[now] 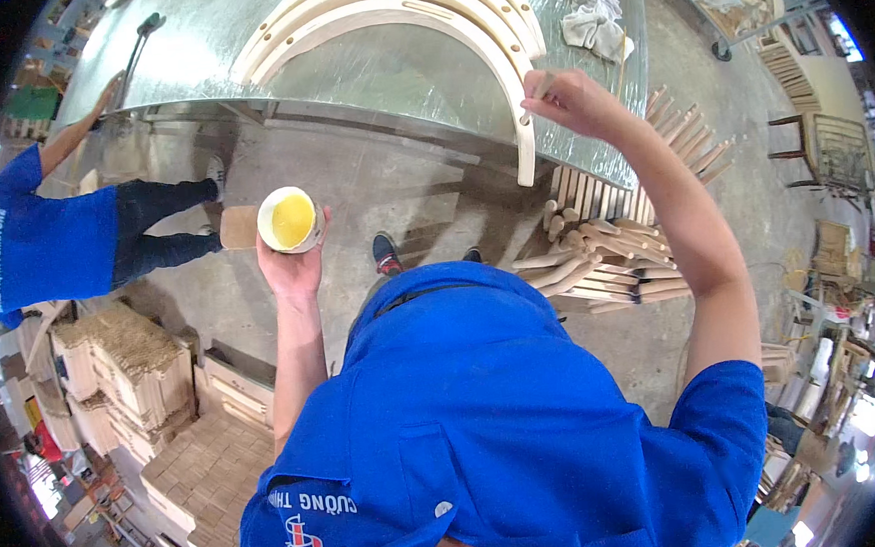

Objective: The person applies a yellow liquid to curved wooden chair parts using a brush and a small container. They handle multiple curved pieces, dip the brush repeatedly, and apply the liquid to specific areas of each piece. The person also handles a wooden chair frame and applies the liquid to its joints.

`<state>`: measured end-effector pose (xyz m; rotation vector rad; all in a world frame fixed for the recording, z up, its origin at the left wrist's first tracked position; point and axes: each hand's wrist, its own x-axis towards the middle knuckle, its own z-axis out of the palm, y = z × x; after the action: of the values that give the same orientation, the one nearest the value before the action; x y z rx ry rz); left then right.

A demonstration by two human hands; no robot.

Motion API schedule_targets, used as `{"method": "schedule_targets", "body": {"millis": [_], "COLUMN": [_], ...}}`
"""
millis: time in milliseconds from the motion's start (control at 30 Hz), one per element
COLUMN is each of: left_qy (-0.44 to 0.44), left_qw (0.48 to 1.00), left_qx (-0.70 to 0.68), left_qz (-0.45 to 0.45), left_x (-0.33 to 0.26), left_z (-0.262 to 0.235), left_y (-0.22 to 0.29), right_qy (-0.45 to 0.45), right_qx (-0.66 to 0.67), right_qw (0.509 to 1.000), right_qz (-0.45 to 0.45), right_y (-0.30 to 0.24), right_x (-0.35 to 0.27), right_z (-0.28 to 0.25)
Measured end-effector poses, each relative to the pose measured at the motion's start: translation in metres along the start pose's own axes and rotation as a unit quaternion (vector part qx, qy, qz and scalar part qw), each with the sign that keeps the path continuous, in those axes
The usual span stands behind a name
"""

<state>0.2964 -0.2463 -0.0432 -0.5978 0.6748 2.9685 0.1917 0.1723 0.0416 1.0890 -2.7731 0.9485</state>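
Observation:
My left hand (295,270) is wrapped round a white tub (273,239) with a thick yellow paste (293,218) inside, held out over the floor. My right hand (572,102) is pinched at the right end of the nearest curved wooden piece (491,68). A thin, pale stick-like tool (543,87) shows between its fingers; its exact kind is hard to make out. Several such arched pieces, with holes along them, lie nested on the plastic-covered table (366,82). The nearest one's end juts past the table's front edge.
A crumpled white cloth (594,21) lies at the table's right. Bundled wooden legs (607,253) are stacked on the floor to my right. Wooden blocks (210,488) fill the lower left. A co-worker in blue (65,236) stands at the table's left end.

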Motion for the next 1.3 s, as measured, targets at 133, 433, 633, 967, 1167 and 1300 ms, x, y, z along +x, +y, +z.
{"method": "schedule_targets", "body": {"millis": [133,433,633,967,1167,1300], "left_qy": [0.032,0.011,-0.062,-0.013,-0.018,-0.034], "left_qw": [0.999,0.997,0.997,0.998,0.998,0.999], "left_qx": [0.015,0.049,0.037,0.055,0.050,0.016], "left_qz": [0.025,0.065,0.033,0.030,0.024,0.013], "left_x": [-0.029,-0.053,-0.048,-0.039,-0.027,-0.010], "left_z": [0.010,0.031,0.038,0.050,0.063,0.058], "left_y": [-0.013,-0.024,-0.035,-0.050,-0.055,-0.044], "right_qy": [-0.056,0.009,-0.013,0.010,0.062,0.186], "right_qx": [-0.020,-0.015,-0.049,-0.026,0.012,0.084], "right_qw": [0.998,1.000,0.999,0.999,0.995,0.973], "right_qz": [0.007,-0.008,-0.009,0.026,0.076,0.106], "right_y": [0.007,0.023,0.017,0.015,0.009,-0.006], "right_x": [0.000,-0.008,-0.013,-0.008,-0.018,-0.002], "right_z": [-0.009,-0.018,-0.008,-0.003,-0.011,-0.038]}}
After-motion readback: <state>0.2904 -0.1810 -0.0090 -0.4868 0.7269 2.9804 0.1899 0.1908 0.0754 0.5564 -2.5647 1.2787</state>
